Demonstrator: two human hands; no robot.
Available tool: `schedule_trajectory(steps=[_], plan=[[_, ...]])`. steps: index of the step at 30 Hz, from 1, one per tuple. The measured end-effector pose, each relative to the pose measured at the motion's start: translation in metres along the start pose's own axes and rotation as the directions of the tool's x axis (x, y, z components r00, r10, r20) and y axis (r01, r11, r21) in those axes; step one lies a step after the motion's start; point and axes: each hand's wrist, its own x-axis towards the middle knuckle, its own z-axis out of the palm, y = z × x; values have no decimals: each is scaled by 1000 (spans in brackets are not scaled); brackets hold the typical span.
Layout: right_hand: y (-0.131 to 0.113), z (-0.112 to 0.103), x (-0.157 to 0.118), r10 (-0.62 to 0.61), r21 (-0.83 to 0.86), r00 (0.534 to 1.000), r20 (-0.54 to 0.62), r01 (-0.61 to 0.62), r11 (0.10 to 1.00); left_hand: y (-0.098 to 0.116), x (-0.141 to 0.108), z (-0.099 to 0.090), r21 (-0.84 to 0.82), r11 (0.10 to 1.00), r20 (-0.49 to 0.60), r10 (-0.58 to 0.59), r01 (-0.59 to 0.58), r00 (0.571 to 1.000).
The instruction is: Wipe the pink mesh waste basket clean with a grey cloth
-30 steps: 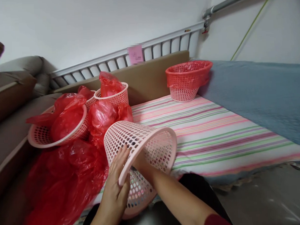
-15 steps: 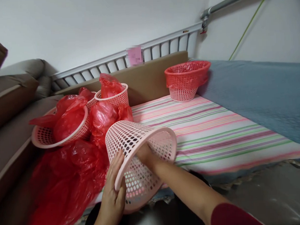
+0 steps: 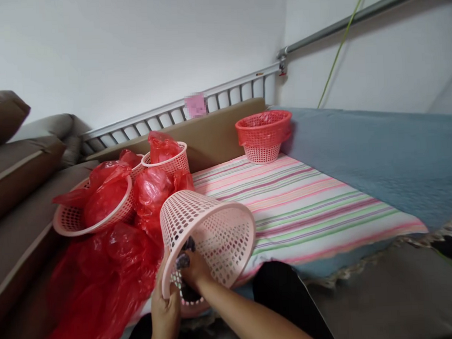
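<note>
A pink perforated basket (image 3: 188, 209) lies tilted on its side in front of me, its mouth facing me. My left hand (image 3: 165, 304) grips the basket's rim at the lower left, thumb inside. Reaching into the mouth, my right hand (image 3: 195, 271) is closed on a dark, crumpled item (image 3: 183, 260) near the basket's left inner wall; what it is cannot be made out. Behind and left of this basket is a bunched red plastic bag (image 3: 154, 190). More red plastic (image 3: 103, 280) spreads out at the lower left.
Pink baskets with red bags stand at the left (image 3: 117, 216) and back (image 3: 177, 164). A red-topped basket (image 3: 264, 133) stands on the striped cloth (image 3: 298, 201) near the blue cover (image 3: 360, 153). Grey cushions (image 3: 20, 173) line the left; a white railing (image 3: 163, 108) runs behind.
My right hand has drawn back toward the basket's mouth and left side, and a dark item now shows in it. The basket has tipped slightly, and the view has shifted.
</note>
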Motion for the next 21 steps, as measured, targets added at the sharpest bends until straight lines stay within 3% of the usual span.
schedule_trajectory(steps=[3, 6, 11, 15, 18, 19, 21], plan=[[22, -11, -13, -105, -301, 994, 16, 105, 948, -5, -11, 4, -26, 998, 17, -55, 55, 998], [50, -47, -14, -184, -628, 981, 69, 186, 755, -18, -21, 13, -41, 987, 35, -151, 153, 988], [73, -113, -3, -205, -760, 978, 25, 152, 632, -35, -37, 36, -115, 978, 34, -170, 173, 985], [76, -118, -14, -218, -794, 976, 13, 143, 591, -38, -51, 45, -143, 967, 114, -195, 210, 974], [82, -105, -29, -202, -812, 979, -16, 105, 574, -15, -47, 33, -135, 977, 147, -143, 163, 979], [84, -101, -32, -196, -816, 980, -29, 90, 571, 0, -41, 27, -90, 991, 128, -85, 97, 988], [88, -97, -34, -189, -820, 981, -54, 64, 569, 39, -20, 14, 43, 983, 128, 170, -177, 977]])
